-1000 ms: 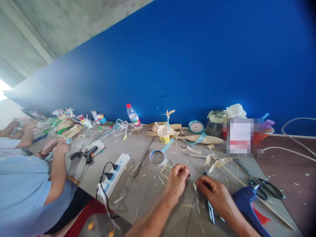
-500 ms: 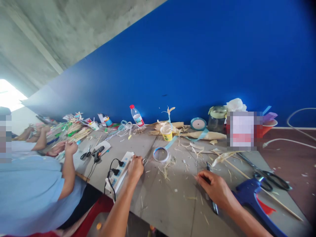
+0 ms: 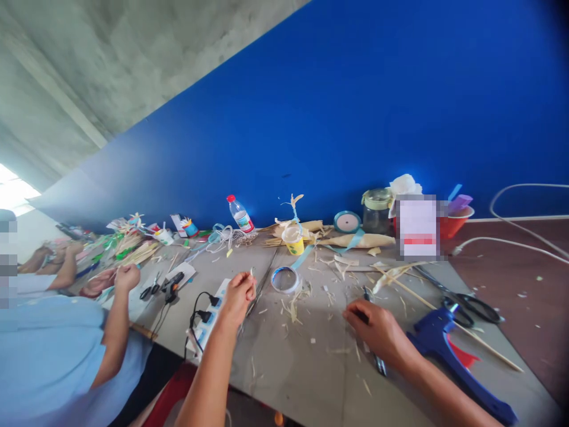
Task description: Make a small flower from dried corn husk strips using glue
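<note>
My left hand [image 3: 239, 295] is lifted a little above the grey table [image 3: 306, 379], fingers pinched together on a thin dark wire from the bundle of wires [image 3: 262, 281] lying beside the white power strip [image 3: 205, 320]. My right hand [image 3: 377, 332] rests on the table with its fingers closed over the handle of a slim dark tool [image 3: 372, 332], whose tip points away from me. Straw scraps [image 3: 296, 302] lie scattered between the two hands.
A blue glue gun [image 3: 448, 356], black scissors [image 3: 466, 305], a long stick, a tape ring [image 3: 284, 279], a yellow cup [image 3: 294, 240], a bottle [image 3: 240, 213], a ribbon spool [image 3: 347, 222] and a jar [image 3: 376, 210] lie about. A person in a blue shirt [image 3: 53, 350] sits to my left.
My left hand left the spot beside my right hand, reached left to the wire bundle near the power strip, and now lifts with a wire pinched. The right hand stayed on the tool.
</note>
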Demonstrator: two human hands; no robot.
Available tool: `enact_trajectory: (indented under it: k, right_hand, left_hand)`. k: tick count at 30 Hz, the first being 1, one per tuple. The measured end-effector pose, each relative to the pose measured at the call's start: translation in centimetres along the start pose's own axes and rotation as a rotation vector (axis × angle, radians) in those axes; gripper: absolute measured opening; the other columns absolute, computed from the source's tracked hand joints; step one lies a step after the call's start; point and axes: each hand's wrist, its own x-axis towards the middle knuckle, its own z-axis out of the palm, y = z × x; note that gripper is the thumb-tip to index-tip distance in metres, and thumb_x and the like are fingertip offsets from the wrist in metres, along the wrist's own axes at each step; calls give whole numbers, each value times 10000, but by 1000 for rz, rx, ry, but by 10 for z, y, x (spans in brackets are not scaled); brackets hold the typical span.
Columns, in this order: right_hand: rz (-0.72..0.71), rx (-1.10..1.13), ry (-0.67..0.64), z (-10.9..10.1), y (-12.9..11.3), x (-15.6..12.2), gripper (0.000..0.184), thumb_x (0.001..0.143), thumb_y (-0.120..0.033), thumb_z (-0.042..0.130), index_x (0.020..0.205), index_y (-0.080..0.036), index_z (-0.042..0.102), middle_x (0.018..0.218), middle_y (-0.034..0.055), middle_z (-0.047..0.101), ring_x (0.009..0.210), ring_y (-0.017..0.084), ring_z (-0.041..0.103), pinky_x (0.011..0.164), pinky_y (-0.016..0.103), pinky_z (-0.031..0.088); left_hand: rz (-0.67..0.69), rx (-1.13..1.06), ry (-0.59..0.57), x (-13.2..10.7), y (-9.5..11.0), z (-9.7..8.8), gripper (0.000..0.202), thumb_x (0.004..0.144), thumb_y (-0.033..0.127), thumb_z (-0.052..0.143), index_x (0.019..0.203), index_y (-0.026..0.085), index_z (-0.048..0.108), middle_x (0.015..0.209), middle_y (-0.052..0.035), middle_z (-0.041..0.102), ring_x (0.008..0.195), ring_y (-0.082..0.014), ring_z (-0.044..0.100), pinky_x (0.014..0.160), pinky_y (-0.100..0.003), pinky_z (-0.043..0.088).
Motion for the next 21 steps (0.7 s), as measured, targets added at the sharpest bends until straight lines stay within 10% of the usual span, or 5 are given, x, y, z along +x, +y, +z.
enact_trajectory:
  k: [6,12,21]
  right_hand:
    - [-63,-115,-18,5,1,7,239,824,-228,435,698,-177,632,715,32,643,695,150,592,641,233,394]
    - [-58,74,97,-5,-5,11,276,865,-259,390,787,-173,641,764,41,638,730,151,583,688,248,406]
    - [208,587,111,-9,2,17,153,720,-306,544,662,-170,583,596,-13,552,571,121,489,559,239,367]
  left_hand:
    - [-47,-756,-312,-24,32,62,286,638,350,674,727,139,502,600,51,496,405,-7,316,432,-168,261]
    - [35,-666,-378,-39,49,111,241,696,299,622,836,144,501,623,45,519,441,-39,418,453,-180,333]
    - [177,-532,-618,-57,67,135,274,767,242,540,1019,175,454,722,21,538,528,-76,472,496,-208,381]
